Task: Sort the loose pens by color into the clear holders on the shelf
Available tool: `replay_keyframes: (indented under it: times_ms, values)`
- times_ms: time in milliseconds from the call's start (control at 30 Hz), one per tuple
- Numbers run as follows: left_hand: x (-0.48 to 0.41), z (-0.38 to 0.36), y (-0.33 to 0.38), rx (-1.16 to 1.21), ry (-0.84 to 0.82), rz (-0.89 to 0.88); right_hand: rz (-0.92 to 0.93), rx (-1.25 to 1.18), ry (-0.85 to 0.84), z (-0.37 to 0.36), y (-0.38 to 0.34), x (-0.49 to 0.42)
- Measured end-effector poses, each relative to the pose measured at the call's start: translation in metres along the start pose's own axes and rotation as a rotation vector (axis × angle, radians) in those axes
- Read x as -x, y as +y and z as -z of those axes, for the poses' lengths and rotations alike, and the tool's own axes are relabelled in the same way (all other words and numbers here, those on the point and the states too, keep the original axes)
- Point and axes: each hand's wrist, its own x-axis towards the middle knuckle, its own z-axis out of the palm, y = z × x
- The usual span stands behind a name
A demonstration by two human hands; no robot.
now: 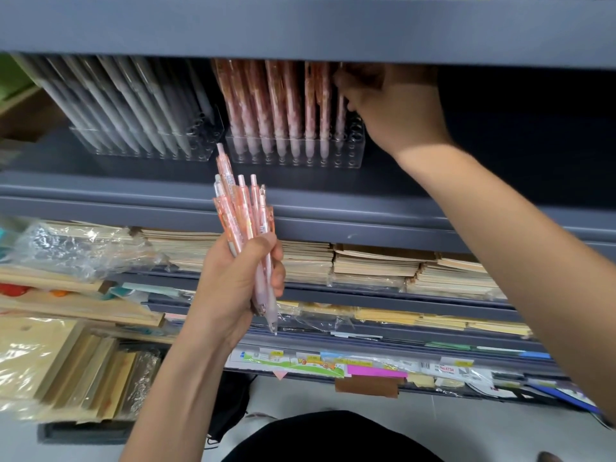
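My left hand [238,281] grips a bunch of pink pens [245,225], tips down, in front of the shelf edge. Two clear holders stand on the grey shelf [133,191]: the left holder [143,141] is filled with grey-white pens [126,95], the right holder [296,151] with pink patterned pens [273,98]. My right hand [390,101] reaches under the upper shelf to the right end of the pink row, its fingers closed around the top of a pink pen [340,108] that stands in the holder.
The upper shelf board [300,28] hangs low over the holders. Right of the pink holder the shelf is dark. Below lie stacks of notebooks [376,265], plastic-wrapped paper goods [76,248] and price labels [333,361].
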Motion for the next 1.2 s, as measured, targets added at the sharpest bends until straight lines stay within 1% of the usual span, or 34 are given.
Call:
replay_keyframes:
  times_ms: [267,367,433,467,500,600,667,733,800,867,933,1000,1067,1100,1133,1200]
  values:
    - [0.002,0.002,0.003,-0.034,-0.070,-0.051,-0.070,-0.021,-0.009,0.001,-0.002,0.001]
    - [0.004,0.002,0.008,-0.027,-0.092,-0.050,-0.109,-0.092,0.084,0.005,-0.004,0.009]
    - [0.005,0.002,0.010,-0.014,-0.103,-0.043,-0.094,-0.189,0.153,0.008,-0.006,0.021]
    - [0.005,0.003,0.011,-0.011,-0.098,-0.042,-0.082,-0.244,0.123,0.009,-0.007,0.029]
    - [0.005,0.002,0.011,-0.006,-0.091,-0.038,-0.079,-0.290,0.032,0.009,-0.009,0.038]
    - [0.005,0.001,0.011,0.009,-0.090,-0.028,-0.075,-0.312,-0.392,0.008,-0.011,0.064]
    - [0.004,0.001,0.011,0.008,-0.110,-0.024,-0.039,-0.296,-0.582,0.007,-0.012,0.071]
    - [0.004,-0.001,0.011,0.005,-0.136,-0.022,-0.033,-0.296,-0.674,0.008,-0.011,0.072]
    - [0.003,-0.003,0.010,0.006,-0.150,-0.018,-0.047,-0.289,-0.716,0.008,-0.012,0.073]
    - [0.003,-0.004,0.009,-0.011,-0.154,-0.020,-0.071,-0.284,-0.724,0.009,-0.012,0.074]
    - [0.002,-0.004,0.008,-0.036,-0.159,-0.020,-0.143,-0.334,-0.664,0.011,-0.011,0.073]
    - [0.001,-0.002,0.007,-0.042,-0.167,-0.011,-0.268,-0.422,-0.503,0.014,-0.008,0.070]
    - [0.000,0.000,0.005,-0.043,-0.160,-0.012,-0.331,-0.482,-0.359,0.017,-0.006,0.069]
    - [-0.001,0.000,0.003,-0.042,-0.157,-0.018,-0.331,-0.504,-0.340,0.016,-0.005,0.070]
    - [-0.001,0.000,0.002,-0.033,-0.159,-0.023,-0.321,-0.541,-0.359,0.016,-0.005,0.072]
    - [-0.002,0.000,0.001,0.001,-0.177,-0.023,-0.293,-0.646,-0.464,0.014,-0.005,0.078]
